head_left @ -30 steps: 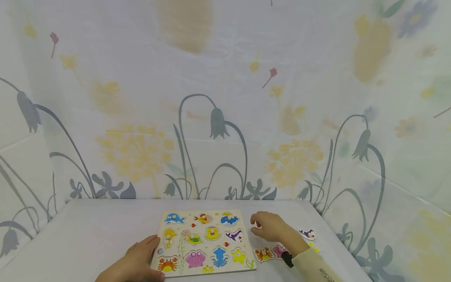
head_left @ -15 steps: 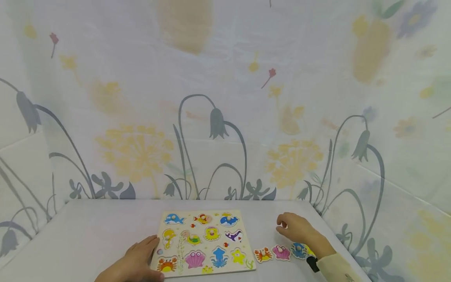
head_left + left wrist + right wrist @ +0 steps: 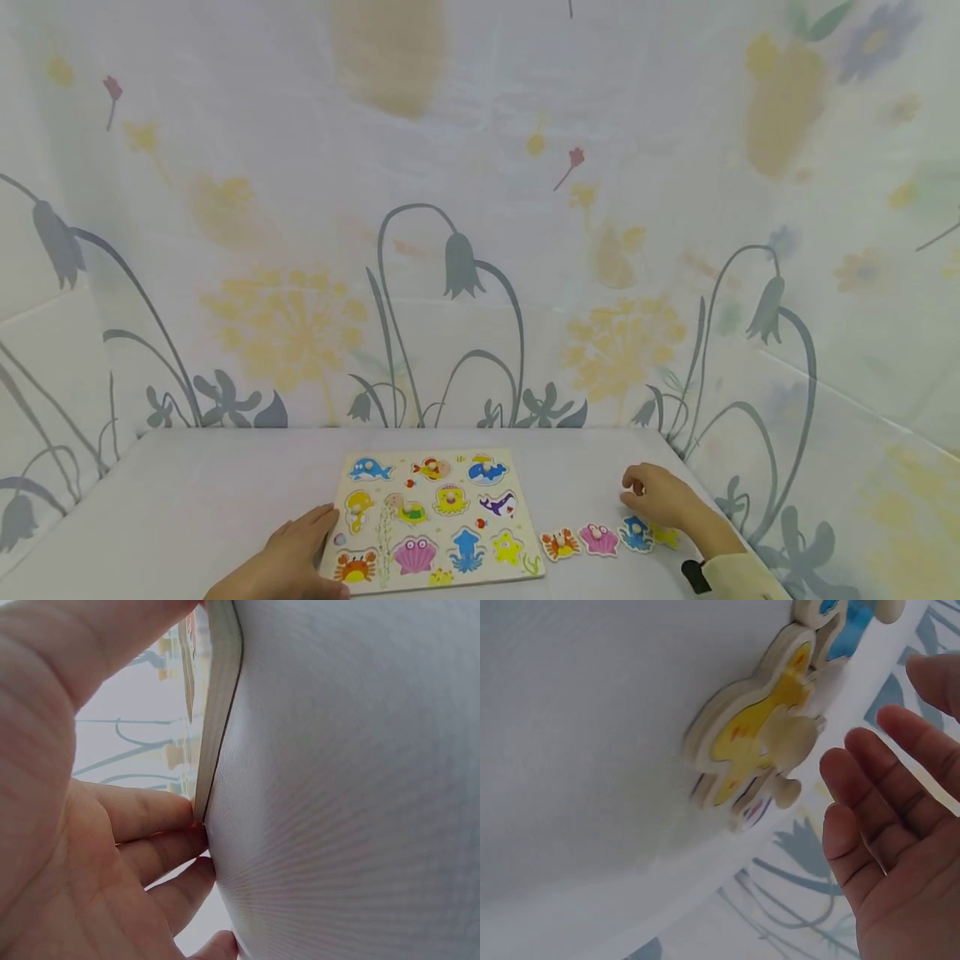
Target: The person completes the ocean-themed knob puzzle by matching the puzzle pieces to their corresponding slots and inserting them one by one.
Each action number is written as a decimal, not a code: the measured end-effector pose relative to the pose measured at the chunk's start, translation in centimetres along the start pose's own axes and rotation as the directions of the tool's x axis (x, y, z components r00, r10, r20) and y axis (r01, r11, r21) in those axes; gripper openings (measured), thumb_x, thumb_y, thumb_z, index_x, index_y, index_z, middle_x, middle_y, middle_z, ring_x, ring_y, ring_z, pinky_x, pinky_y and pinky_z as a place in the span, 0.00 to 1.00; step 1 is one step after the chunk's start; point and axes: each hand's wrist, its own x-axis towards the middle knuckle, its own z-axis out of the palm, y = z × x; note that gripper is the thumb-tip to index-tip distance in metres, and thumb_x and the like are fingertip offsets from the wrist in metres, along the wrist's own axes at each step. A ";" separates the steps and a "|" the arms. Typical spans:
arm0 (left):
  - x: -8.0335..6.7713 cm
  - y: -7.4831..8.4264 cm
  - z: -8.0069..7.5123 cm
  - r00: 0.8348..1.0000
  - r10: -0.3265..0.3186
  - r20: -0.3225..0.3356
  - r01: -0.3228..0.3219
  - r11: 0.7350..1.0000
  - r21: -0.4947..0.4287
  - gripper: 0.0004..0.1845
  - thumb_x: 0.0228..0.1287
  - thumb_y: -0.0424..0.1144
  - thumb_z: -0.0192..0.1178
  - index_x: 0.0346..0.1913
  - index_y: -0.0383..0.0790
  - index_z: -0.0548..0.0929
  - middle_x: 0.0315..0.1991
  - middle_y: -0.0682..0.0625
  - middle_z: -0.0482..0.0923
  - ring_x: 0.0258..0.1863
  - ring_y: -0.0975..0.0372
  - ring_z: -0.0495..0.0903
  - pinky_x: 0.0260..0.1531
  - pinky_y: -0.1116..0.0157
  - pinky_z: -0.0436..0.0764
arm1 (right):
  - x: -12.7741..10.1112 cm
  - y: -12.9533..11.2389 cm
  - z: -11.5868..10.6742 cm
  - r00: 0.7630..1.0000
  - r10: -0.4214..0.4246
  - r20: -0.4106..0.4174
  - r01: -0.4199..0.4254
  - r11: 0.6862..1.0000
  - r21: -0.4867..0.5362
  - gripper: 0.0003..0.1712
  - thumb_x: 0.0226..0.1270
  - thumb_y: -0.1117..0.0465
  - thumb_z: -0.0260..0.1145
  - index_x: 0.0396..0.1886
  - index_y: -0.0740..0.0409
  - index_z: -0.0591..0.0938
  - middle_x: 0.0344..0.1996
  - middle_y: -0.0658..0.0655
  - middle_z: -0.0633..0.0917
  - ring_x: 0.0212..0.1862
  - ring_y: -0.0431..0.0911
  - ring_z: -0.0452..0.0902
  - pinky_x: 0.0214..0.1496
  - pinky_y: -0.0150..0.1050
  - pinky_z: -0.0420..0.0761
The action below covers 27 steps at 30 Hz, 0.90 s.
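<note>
A wooden peg puzzle board (image 3: pixel 442 521) with sea animals lies on the table. My left hand (image 3: pixel 288 554) rests along its left side, straight fingertips touching the edge and thumb at the near corner. My right hand (image 3: pixel 663 498) hovers above the loose pieces, holding nothing; its fingers are loosely bent and apart in the right wrist view. Right of the board lie a crab piece (image 3: pixel 561 542), a pink shell piece (image 3: pixel 599 539), a blue squid piece (image 3: pixel 637 533) and a yellow starfish piece (image 3: pixel 665 537). Behind the starfish, a shark piece (image 3: pixel 756 812) shows partly in the right wrist view.
Pieces with knobs sit in the board's upper slots, such as a blue whale (image 3: pixel 371 468), an octopus (image 3: pixel 451 499) and a turtle (image 3: pixel 408 509). A flower-printed curtain (image 3: pixel 480 250) stands behind the white table (image 3: pixel 225 483).
My right hand has moved right, from beside the board to over the starfish piece, uncovering the shell and squid pieces. My left hand has stayed at the board's edge.
</note>
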 end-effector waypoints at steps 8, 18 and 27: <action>-0.2 0.3 0.0 1.000 -0.010 -0.010 0.010 1.000 0.004 0.58 0.29 0.55 0.79 0.65 0.27 0.67 0.66 0.32 0.62 0.66 0.36 0.57 0.63 0.33 0.47 | -0.3 1.6 0.1 0.996 0.089 0.000 -0.089 0.995 0.045 0.05 0.59 0.60 0.68 0.33 0.55 0.80 0.28 0.50 0.75 0.33 0.44 0.69 0.37 0.43 0.75; -0.2 0.2 0.0 1.000 -0.008 -0.011 0.008 1.000 0.000 0.58 0.29 0.56 0.80 0.64 0.27 0.67 0.66 0.32 0.62 0.66 0.36 0.57 0.63 0.33 0.47 | -0.4 3.0 0.2 0.993 0.120 0.003 -0.120 0.993 0.023 0.03 0.55 0.66 0.66 0.29 0.55 0.80 0.26 0.50 0.74 0.32 0.45 0.69 0.34 0.42 0.73; -0.2 0.3 0.0 1.000 0.005 -0.014 -0.005 1.000 0.007 0.58 0.29 0.55 0.80 0.64 0.26 0.67 0.66 0.31 0.62 0.66 0.36 0.58 0.62 0.32 0.48 | -1.0 3.5 -0.1 0.988 0.154 0.019 -0.154 0.988 0.002 0.02 0.55 0.66 0.65 0.27 0.57 0.79 0.25 0.50 0.74 0.32 0.45 0.69 0.35 0.43 0.71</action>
